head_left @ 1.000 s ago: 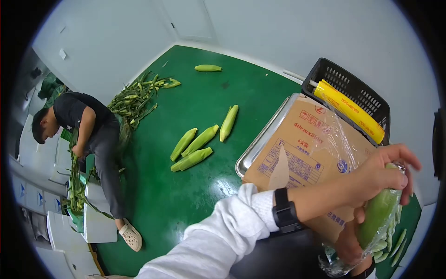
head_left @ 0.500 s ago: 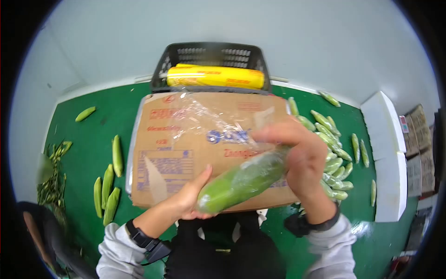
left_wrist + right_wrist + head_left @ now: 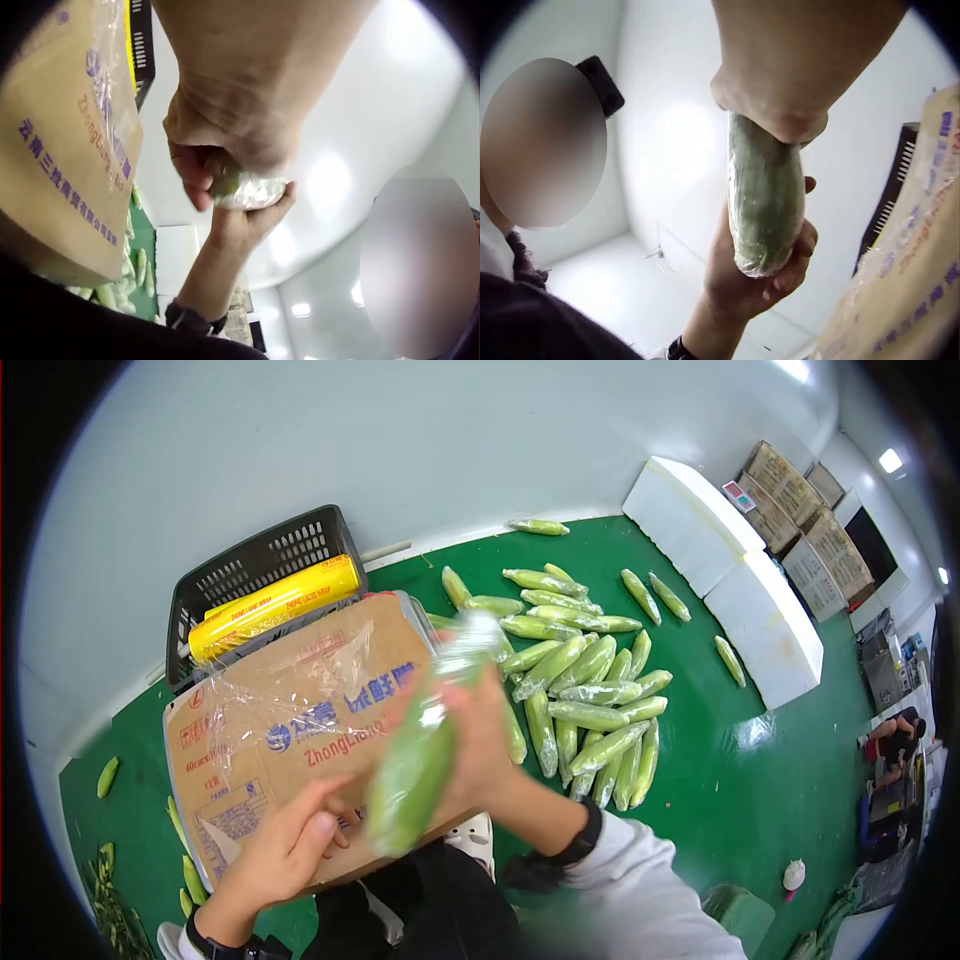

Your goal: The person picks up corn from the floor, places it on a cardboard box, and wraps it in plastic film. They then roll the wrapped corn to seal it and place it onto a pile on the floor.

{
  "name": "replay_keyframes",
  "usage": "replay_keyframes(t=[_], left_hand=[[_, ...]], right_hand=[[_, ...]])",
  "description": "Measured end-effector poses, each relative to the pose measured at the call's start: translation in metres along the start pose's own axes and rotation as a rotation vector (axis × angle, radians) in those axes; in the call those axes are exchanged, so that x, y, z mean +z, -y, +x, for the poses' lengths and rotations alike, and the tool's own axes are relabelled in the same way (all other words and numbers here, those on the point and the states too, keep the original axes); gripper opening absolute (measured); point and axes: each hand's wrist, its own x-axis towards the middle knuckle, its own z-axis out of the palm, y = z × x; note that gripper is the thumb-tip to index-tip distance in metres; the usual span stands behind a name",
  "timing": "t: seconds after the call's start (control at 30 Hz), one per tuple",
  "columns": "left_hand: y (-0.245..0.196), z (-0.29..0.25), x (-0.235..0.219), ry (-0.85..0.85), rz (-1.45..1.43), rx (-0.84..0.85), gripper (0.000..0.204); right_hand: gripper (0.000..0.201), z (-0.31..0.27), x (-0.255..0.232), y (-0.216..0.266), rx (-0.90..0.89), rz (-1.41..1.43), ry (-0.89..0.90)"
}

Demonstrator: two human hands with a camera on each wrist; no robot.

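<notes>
A husked-green ear of corn (image 3: 410, 785), wrapped in clear film, is in my right hand (image 3: 482, 745), which grips it near its upper end; both blur in the head view. My left hand (image 3: 280, 850) lies just left of the ear's lower end, fingers loosely bent, with a gap showing between them. In the right wrist view the left hand (image 3: 739, 281) appears behind the lower end of the ear (image 3: 765, 199). The left wrist view shows the ear's shiny film (image 3: 251, 193) between both hands. Beneath them is a printed cardboard box (image 3: 350, 645) with film across its top.
Many film-wrapped ears (image 3: 590, 690) lie heaped on the green floor to the right. White foam boxes (image 3: 700, 550) stand beyond them. A black crate (image 3: 330, 525) with yellow film rolls (image 3: 285, 605) sits behind the cardboard. Unwrapped ears (image 3: 108, 777) lie at left. Another person (image 3: 893, 748) is far right.
My view has swung right, from the unwrapped ears to the wrapped heap. The left hand has come off the ear, and the right hand has carried it toward the box's right side.
</notes>
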Motion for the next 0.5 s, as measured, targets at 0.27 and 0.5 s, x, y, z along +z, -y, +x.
replay_keyframes(t=[0.27, 0.5], left_hand=[[0.120, -0.048, -0.009, -0.479, -0.034, -0.086, 0.049], [0.160, -0.047, -0.048, -0.672, 0.665, -0.110, 0.062]], right_hand=[[0.068, 0.130, -0.272, 0.038, 0.137, -0.143, -0.875], [0.069, 0.065, -0.094, -0.012, -0.329, -1.515, 0.642]])
